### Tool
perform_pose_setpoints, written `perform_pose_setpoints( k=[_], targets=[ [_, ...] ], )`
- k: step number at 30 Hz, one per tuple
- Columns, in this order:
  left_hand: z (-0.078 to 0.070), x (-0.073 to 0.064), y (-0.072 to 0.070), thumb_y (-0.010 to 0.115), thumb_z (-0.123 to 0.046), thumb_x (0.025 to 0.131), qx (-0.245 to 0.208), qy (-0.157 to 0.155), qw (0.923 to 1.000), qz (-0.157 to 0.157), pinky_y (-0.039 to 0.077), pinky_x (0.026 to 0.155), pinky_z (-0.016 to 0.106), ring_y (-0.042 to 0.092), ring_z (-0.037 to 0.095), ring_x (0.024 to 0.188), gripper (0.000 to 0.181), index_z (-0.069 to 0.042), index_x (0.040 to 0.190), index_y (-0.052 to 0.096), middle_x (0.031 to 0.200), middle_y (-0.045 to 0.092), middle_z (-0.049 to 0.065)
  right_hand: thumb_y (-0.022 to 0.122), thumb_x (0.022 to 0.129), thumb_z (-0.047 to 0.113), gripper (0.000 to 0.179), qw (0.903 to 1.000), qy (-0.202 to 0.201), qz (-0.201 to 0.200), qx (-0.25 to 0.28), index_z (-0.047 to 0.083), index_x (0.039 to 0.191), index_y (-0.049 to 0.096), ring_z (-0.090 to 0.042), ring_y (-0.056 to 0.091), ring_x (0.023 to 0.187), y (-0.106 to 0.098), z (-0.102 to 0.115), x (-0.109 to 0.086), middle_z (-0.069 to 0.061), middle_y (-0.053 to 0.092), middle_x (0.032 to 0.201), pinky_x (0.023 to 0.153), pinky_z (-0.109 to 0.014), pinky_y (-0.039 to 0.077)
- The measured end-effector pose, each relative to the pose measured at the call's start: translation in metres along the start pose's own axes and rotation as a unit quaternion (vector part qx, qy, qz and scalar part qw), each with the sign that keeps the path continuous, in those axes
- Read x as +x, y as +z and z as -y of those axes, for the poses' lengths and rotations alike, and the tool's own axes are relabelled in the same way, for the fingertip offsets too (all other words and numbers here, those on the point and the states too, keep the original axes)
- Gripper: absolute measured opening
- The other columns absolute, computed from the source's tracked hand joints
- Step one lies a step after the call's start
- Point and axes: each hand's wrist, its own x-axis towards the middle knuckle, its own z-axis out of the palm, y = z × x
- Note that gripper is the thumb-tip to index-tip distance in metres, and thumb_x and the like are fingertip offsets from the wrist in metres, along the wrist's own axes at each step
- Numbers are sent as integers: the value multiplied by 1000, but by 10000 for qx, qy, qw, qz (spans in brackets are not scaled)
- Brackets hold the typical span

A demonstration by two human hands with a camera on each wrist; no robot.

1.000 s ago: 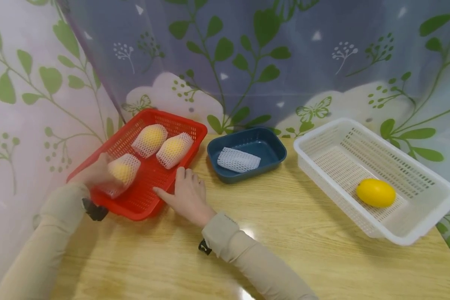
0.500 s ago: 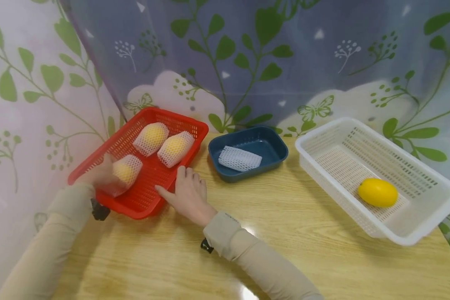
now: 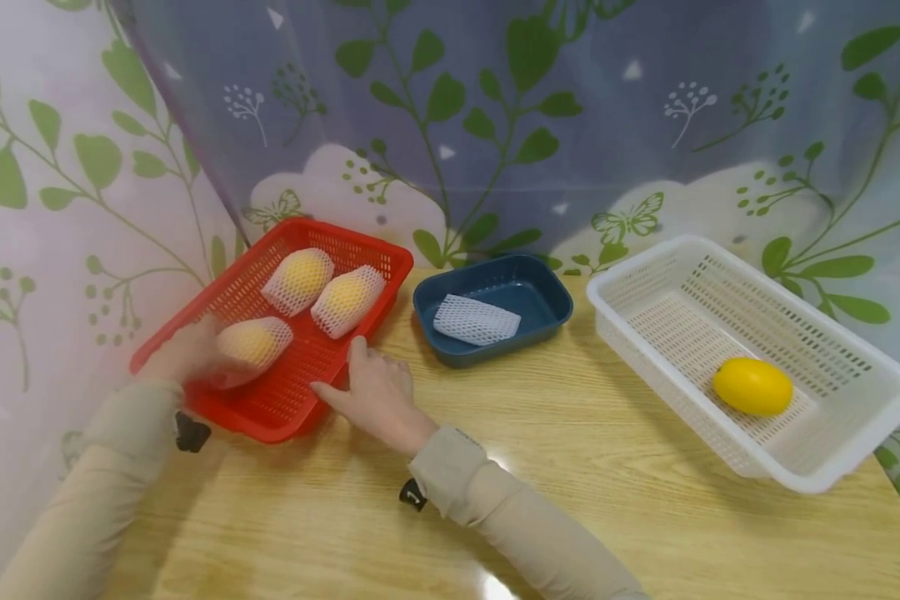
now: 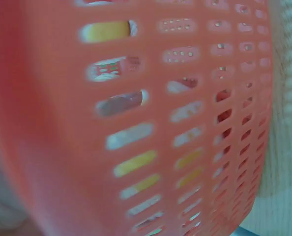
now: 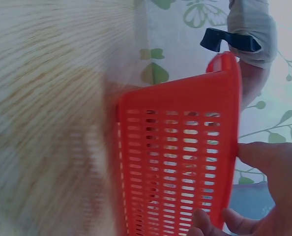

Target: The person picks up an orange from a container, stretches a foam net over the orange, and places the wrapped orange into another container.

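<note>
In the head view, three yellow mangoes in white foam nets lie in the red basket [image 3: 292, 417]. My left hand [image 3: 191, 350] reaches over the basket's left rim and holds the nearest netted mango [image 3: 258, 342]; its fingertips are blurred and partly hidden. Beyond it sit a second netted mango [image 3: 300, 279] and a third netted mango [image 3: 348, 302]. My right hand [image 3: 375, 396] grips the basket's right rim, with the thumb [image 5: 256, 153] over the edge and fingers [image 5: 205, 223] against the outer wall. Only the basket's slotted side [image 4: 185, 123] fills the left wrist view.
A dark blue tray [image 3: 528, 300] with a flat white foam net [image 3: 476, 320] stands in the middle at the back. To the right is a white basket [image 3: 645, 358] holding one bare yellow mango [image 3: 753, 387]. A patterned curtain [image 3: 495, 100] hangs behind the wooden table [image 3: 510, 417].
The nearest mango has turned in my left hand, from slanting upward to lying more level, and shifted slightly right. My right hand stays on the basket rim.
</note>
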Motion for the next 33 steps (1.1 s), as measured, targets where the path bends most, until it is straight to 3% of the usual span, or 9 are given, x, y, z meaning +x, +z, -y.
perform_pose_setpoints(
  k=[5,10,19,23,26,28,31,32,33],
  targets=[
    [1,-3,-3,77,-36,83,223,153,9996,37,41,90,61,52,47,102,75,15,128,44,117,54,35,63,88,61,50,9996,-94,251,106,16,99,43,-14,51,64,-10,1,-3,3,51,73,62,-31,38],
    [-2,-4,-5,70,-35,89,119,7,9994,331,32,102,67,42,54,121,85,17,143,30,138,38,43,64,88,58,46,9982,-195,561,125,18,96,44,-14,52,64,-18,0,-5,4,51,73,62,-30,38],
    [-12,-10,-15,62,-31,95,259,5,9989,381,25,107,67,29,59,131,84,22,144,18,143,25,46,65,91,52,43,9935,-409,984,392,15,107,52,-14,56,70,-40,-8,-2,3,59,85,59,-26,43],
    [-21,-13,-25,61,-21,95,-82,320,9994,-42,33,104,63,46,54,120,69,21,140,30,136,42,43,65,92,50,40,9932,-437,1022,354,14,109,56,-16,57,71,-59,-16,0,3,60,84,57,-27,44],
    [-32,-16,-34,58,-15,94,21,677,9971,-349,45,87,55,58,42,93,45,18,123,50,107,60,34,63,92,50,38,9935,-499,990,274,15,106,59,-16,57,68,-76,-23,0,4,60,78,55,-28,44],
    [-40,-19,-40,54,-13,94,434,921,9931,-587,48,73,48,60,35,76,31,12,111,57,87,63,25,63,93,48,35,9930,-564,979,356,15,104,60,-16,56,64,-86,-28,-1,4,59,73,53,-28,43],
    [-60,-27,-45,47,-12,94,1013,1006,9866,-792,45,66,45,55,29,67,25,7,104,60,78,59,17,63,94,45,32,9917,-709,943,519,14,103,63,-15,54,59,-98,-36,-6,3,57,66,53,-28,41],
    [-67,-29,-45,45,-7,92,1496,1299,9763,-875,46,63,44,54,28,64,20,6,99,59,74,58,16,63,94,44,31,9913,-753,924,556,14,102,63,-14,54,59,-103,-40,-8,3,57,65,53,-27,41],
    [-77,-32,-44,45,-8,93,1692,1334,9720,-939,47,65,46,56,29,65,21,5,100,60,76,60,18,63,94,43,29,9912,-798,882,581,14,101,63,-14,54,59,-107,-43,-10,3,57,66,53,-28,42]
  ],
)
